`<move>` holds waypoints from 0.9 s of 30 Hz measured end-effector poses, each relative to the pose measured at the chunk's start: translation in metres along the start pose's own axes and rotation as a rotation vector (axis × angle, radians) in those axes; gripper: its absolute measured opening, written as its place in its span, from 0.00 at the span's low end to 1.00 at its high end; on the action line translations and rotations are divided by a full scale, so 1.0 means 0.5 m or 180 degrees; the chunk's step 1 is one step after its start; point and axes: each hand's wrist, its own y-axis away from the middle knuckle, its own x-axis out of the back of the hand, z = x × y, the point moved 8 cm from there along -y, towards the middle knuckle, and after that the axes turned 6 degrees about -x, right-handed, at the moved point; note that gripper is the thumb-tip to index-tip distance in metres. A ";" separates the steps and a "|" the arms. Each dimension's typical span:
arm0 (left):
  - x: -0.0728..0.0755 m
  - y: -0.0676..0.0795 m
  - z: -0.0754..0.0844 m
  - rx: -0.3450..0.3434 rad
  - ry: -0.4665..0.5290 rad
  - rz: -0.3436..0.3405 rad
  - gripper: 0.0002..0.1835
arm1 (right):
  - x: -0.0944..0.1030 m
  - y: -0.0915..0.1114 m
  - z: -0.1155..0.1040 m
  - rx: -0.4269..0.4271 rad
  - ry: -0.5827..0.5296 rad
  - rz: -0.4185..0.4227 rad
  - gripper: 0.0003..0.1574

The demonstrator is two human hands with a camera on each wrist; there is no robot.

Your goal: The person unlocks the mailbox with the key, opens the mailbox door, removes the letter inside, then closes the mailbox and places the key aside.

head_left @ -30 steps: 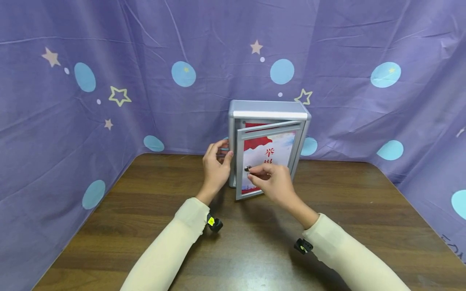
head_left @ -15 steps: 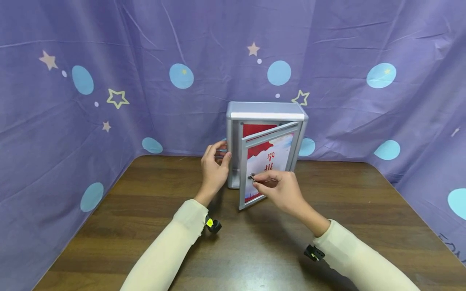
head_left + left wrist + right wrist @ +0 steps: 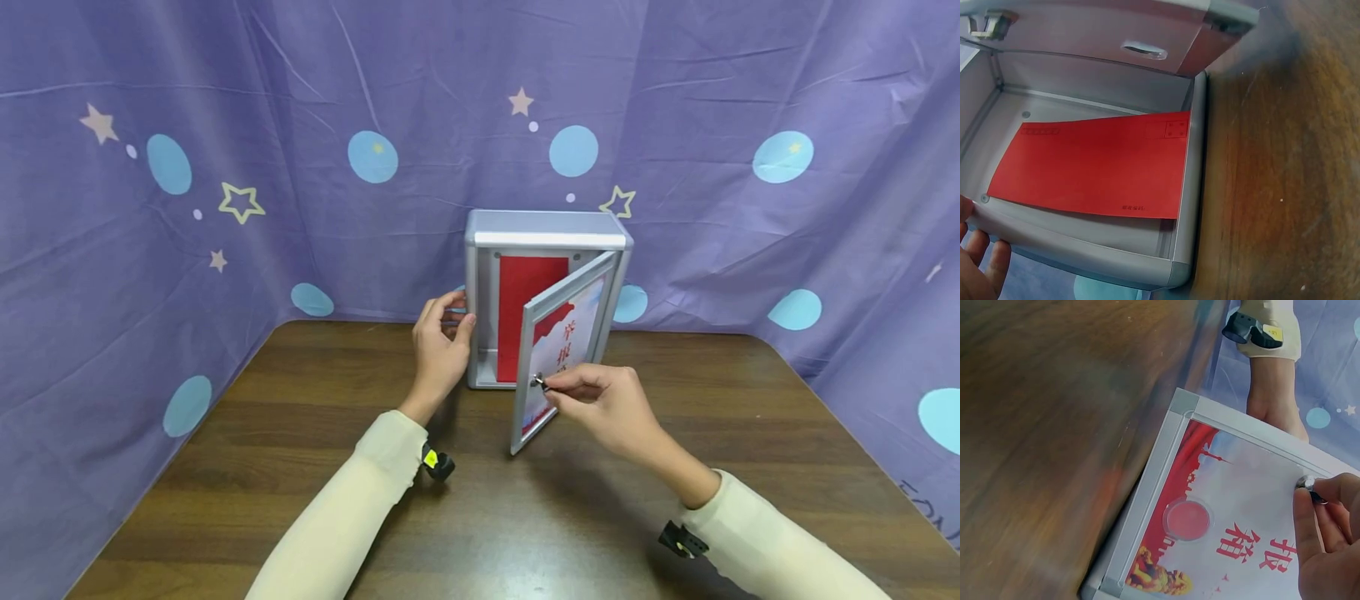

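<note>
A silver metal report box (image 3: pixel 547 223) stands upright on the table, its hinged front door (image 3: pixel 570 321) swung part way out to the right. My left hand (image 3: pixel 442 350) holds the box's left side wall, thumb at the front rim and fingers round behind. With thumb and forefinger, my right hand (image 3: pixel 611 408) pinches a key (image 3: pixel 1317 498) sitting in the door's round lock (image 3: pixel 1304 482). A red envelope (image 3: pixel 1094 162) with small printed marks leans inside against the back panel. On the door's inner face the lock's metal latch (image 3: pixel 994 25) shows.
The brown wooden table (image 3: pixel 300 467) spreads out around the box. Behind it hangs a purple curtain (image 3: pixel 450 100) with stars and blue dots, close to the box's back. A round clear window (image 3: pixel 1188 520) is set low in the door.
The door has swung further out toward the right and front, with my right hand moving along on the key. More of the red envelope shows. My left hand stays on the box.
</note>
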 end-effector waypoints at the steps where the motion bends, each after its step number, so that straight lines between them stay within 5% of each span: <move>1: 0.000 0.000 0.001 0.0002 -0.0006 -0.0003 0.17 | 0.004 0.003 0.002 -0.0001 -0.0001 -0.0001 0.12; 27: -0.004 0.002 0.002 0.0017 -0.0095 -0.0045 0.17 | 0.097 0.055 0.020 -0.0271 0.0091 -0.0098 0.11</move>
